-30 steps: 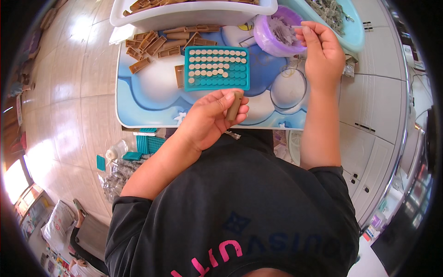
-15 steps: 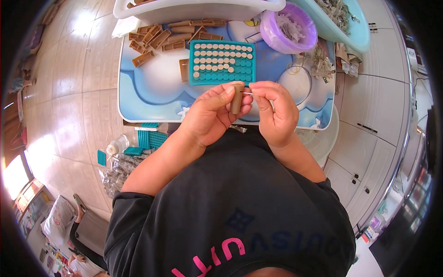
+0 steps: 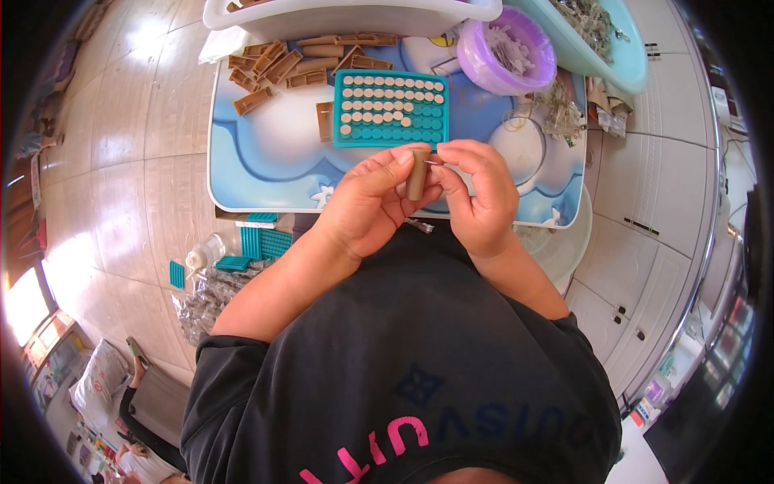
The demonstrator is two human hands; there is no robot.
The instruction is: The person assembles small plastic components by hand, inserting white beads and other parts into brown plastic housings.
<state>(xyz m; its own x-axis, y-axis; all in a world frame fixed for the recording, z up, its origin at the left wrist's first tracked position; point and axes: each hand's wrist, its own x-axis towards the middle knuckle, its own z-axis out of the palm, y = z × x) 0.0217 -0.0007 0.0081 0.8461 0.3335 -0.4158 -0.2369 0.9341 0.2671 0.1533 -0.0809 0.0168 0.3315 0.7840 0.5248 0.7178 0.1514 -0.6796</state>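
Note:
My left hand [image 3: 355, 202] is closed around a brown, hollow-looking plastic piece [image 3: 417, 177], held upright over the table's front edge. Thumb and forefinger of my right hand [image 3: 486, 189] pinch a thin, pale pin-like part [image 3: 430, 163] against the right side of that piece; how far it goes in cannot be made out. Just beyond my hands lies a teal tray [image 3: 391, 146] with rows of round cream discs [image 3: 385, 106], its lower right pockets without discs. Close to the tray's left side is another brown piece [image 3: 324, 121].
A pile of brown pieces [image 3: 278, 68] lies at the table's far left, under a white bin [image 3: 363, 26]. To the far right stand a purple bowl [image 3: 469, 68] of white parts and a light-teal basin [image 3: 635, 68]. Tangled small parts [image 3: 562, 117] lie near the right edge.
My right fingers have come closer to the brown piece, and less of the pale pin-like part shows between them. My left hand keeps its grip almost unmoved.

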